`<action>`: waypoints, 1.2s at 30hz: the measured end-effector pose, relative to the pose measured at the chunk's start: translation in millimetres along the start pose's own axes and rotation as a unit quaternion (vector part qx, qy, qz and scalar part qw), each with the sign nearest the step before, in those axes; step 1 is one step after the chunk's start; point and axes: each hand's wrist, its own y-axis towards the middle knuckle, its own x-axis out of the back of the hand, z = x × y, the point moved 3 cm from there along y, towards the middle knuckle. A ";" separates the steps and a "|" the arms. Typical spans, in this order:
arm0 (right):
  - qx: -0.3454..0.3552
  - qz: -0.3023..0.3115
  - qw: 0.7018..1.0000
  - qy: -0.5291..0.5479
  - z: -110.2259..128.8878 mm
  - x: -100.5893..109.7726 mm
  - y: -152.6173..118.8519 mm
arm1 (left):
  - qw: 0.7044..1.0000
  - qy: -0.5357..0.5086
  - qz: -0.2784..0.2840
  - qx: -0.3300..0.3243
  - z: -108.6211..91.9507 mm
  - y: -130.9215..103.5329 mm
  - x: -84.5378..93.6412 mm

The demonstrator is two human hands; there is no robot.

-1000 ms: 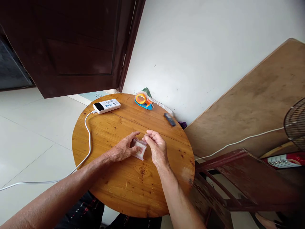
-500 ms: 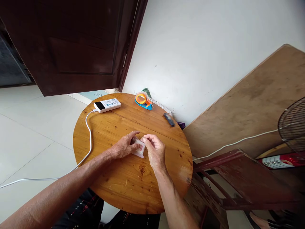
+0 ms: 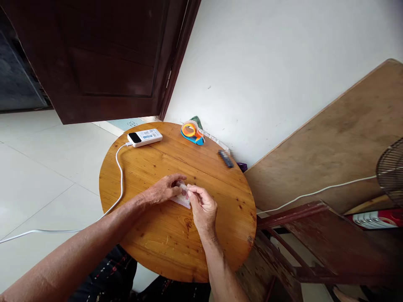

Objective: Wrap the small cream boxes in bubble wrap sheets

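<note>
A small, flat, whitish see-through packet (image 3: 181, 199) with reddish print lies on the round wooden table, partly covered by my hands. My left hand (image 3: 165, 188) holds it against the tabletop from the left, thumb across it and index finger stretched along its far side. At the packet's right edge, my right hand (image 3: 204, 206) is closed in a pinch, thumb against index finger. The fingertips meet the packet's upper right part; whether they grip its film or something small on it is hard to make out.
The wooden table (image 3: 151, 167) bears a white power bank (image 3: 145, 137) with a white cable (image 3: 121, 176), an orange and blue tape dispenser (image 3: 191, 132) and a blurred dark object (image 3: 226, 159). A dark door (image 3: 110, 63) stands behind; a reddish wooden chair (image 3: 315, 235) and a fan (image 3: 392, 170) stand right.
My right hand's pinch has shifted slightly down and left over the packet, covering more of it. The left hand stays on the packet. The whole view has shifted slightly.
</note>
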 end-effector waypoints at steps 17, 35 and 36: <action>0.270 0.101 0.893 -0.345 39.3 5.9 -17.1 | 0.995 0.078 -0.048 -0.028 4.3 0.7 -1.4; 0.156 0.108 0.932 -0.308 22.7 11.7 -3.0 | 0.990 0.114 -0.070 -0.042 4.5 -1.2 1.3; 0.156 0.116 0.930 -0.311 24.0 12.0 -1.0 | 0.990 0.118 -0.070 -0.043 4.2 -1.3 1.4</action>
